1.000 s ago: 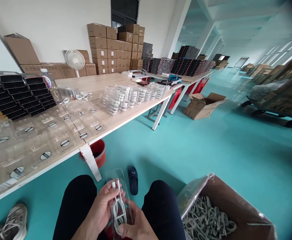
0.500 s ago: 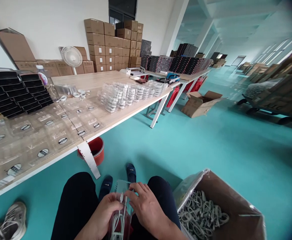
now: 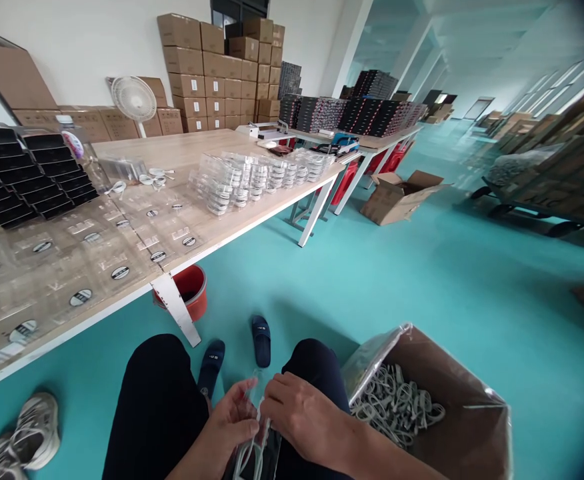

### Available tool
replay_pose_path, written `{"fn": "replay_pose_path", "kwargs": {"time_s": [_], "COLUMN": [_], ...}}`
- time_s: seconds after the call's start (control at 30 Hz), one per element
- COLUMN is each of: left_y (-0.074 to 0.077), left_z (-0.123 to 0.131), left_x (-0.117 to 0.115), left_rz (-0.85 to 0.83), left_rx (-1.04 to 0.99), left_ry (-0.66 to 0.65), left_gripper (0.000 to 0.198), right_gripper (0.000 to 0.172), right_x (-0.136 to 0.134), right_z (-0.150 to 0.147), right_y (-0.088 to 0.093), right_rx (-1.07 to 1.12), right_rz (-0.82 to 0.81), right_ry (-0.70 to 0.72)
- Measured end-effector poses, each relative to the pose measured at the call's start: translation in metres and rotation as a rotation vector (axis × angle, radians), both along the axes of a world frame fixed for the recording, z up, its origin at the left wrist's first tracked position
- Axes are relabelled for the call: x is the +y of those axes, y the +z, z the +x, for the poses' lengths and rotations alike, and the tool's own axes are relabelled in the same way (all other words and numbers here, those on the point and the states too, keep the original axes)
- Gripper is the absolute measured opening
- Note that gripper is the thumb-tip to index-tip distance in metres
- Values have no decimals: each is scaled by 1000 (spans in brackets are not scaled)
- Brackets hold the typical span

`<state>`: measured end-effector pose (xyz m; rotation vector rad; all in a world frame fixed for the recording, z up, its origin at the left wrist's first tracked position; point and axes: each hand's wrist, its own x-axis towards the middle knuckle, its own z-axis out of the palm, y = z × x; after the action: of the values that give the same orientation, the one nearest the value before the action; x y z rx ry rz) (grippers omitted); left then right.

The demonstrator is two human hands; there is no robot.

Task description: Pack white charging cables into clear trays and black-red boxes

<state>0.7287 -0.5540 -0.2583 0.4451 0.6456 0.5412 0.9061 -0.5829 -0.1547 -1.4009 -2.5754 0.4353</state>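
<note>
Low between my knees, my left hand (image 3: 227, 427) and my right hand (image 3: 305, 420) meet over a coiled white cable (image 3: 252, 453) and a clear plastic tray (image 3: 259, 400). Fingers of both hands pinch the cable where it lies in the tray. Most of the tray is hidden under my hands and by the frame's bottom edge. To my right stands a plastic-lined cardboard box (image 3: 452, 400) holding several more white cables (image 3: 397, 403).
A long wooden table (image 3: 182, 153) on my left carries clear trays (image 3: 97, 247), packed trays in rows (image 3: 257, 180) and black packs (image 3: 32, 177). A red bucket (image 3: 192, 297) sits under it. Another person's sneaker (image 3: 27, 433) is at lower left. Stacked cartons (image 3: 217, 73) line the wall.
The view has tilted down and the hands sit lower in frame. My right hand shifted from under the tray to on top of it, pressing the cable in.
</note>
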Motion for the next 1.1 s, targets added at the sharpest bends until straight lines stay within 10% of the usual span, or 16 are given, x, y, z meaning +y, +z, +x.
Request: {"fn": "replay_pose_path", "kwargs": {"time_s": [0.3,0.53,0.83,1.1], "left_y": [-13,-3,6,11], "left_z": [-12,-7,-17,-7], "left_x": [-6,-13,-14,-14], "left_rz": [102,192,656,707], "left_rx": [-139,-43,310,465], "left_ry": [-126,-137,-180,-229], "left_gripper": [83,87,33,15], "right_gripper": [3,28,28,31], "right_x": [-16,-24,-27,-36], "right_z": [8,11,3,-12], "right_y": [1,1,1,9], "right_rx": [33,32,146,437], "right_rz": [-117,-56,-171,-309], "right_ry": [-55,1,-143,-420]}}
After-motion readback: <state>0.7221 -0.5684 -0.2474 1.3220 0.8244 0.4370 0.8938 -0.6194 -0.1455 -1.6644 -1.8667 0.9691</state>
